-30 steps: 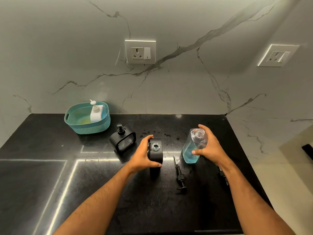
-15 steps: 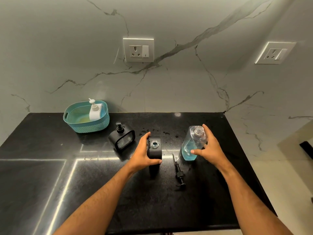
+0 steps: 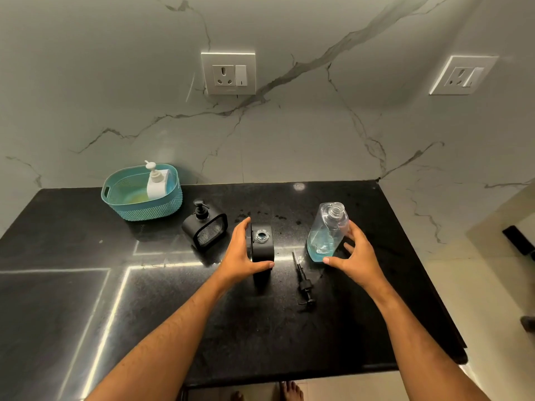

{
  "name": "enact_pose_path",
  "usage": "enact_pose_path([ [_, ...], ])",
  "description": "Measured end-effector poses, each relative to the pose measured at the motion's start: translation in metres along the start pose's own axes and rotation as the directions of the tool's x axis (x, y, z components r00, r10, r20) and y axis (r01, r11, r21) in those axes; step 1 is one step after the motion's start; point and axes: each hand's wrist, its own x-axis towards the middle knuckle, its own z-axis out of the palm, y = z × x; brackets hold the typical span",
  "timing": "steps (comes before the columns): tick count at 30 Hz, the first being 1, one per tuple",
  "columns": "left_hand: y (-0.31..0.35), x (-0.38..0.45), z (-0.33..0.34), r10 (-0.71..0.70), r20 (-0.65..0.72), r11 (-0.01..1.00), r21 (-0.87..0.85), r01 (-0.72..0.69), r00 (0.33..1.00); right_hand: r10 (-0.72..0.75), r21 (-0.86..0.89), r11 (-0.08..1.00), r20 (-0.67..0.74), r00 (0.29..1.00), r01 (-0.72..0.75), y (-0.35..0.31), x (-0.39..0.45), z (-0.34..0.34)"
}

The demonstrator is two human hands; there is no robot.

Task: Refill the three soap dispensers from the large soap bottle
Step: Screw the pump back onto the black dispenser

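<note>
Black stone worktop (image 3: 144, 299), set against a marbled wall (image 3: 289, 140).

Open black dispenser (image 3: 262, 246): upright near the middle of the worktop, pump removed, round neck uncovered. Left hand (image 3: 241, 254) grasps it, thumb curled across its near face, fingers along its left side.

Pump (image 3: 302, 280): lying flat just right of the open dispenser, head toward the front edge, tube pointing toward the back.

Large soap bottle (image 3: 327, 231): clear, uncapped, blue liquid in its lower part; stands toward the right edge, leaning slightly. Right hand (image 3: 351, 259) is at its right side with spread, relaxed fingers; thumb tip touches the base, fingertips touch the side, grip released.

Second black dispenser (image 3: 206, 228): pump fitted, left of the open one and apart from it, nearer the back edge.

Teal basket (image 3: 139, 205): near the back left corner.

White dispenser (image 3: 156, 180): upright inside the basket, against its back right wall.

Two wall sockets (image 3: 228, 73) above the worktop.
</note>
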Motion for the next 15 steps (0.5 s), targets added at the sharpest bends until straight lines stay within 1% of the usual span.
enact_pose_path([
  [6, -0.005, -0.006, 0.004, 0.003, -0.018, 1.000, -0.005, -0.003, 1.000, -0.008, -0.016, 1.000, -0.030, 1.000, 0.007, 0.007, -0.011, 0.006],
  [11, -0.012, -0.013, 0.007, 0.009, -0.046, 1.000, -0.003, -0.009, 0.999, 0.048, -0.039, 0.998, -0.068, 0.996, -0.051, 0.018, -0.018, 0.013],
  [15, -0.014, -0.023, 0.012, 0.010, -0.106, 1.000, -0.013, -0.012, 0.994, 0.064, -0.070, 0.995, -0.118, 0.991, -0.073, 0.027, -0.027, 0.024],
])
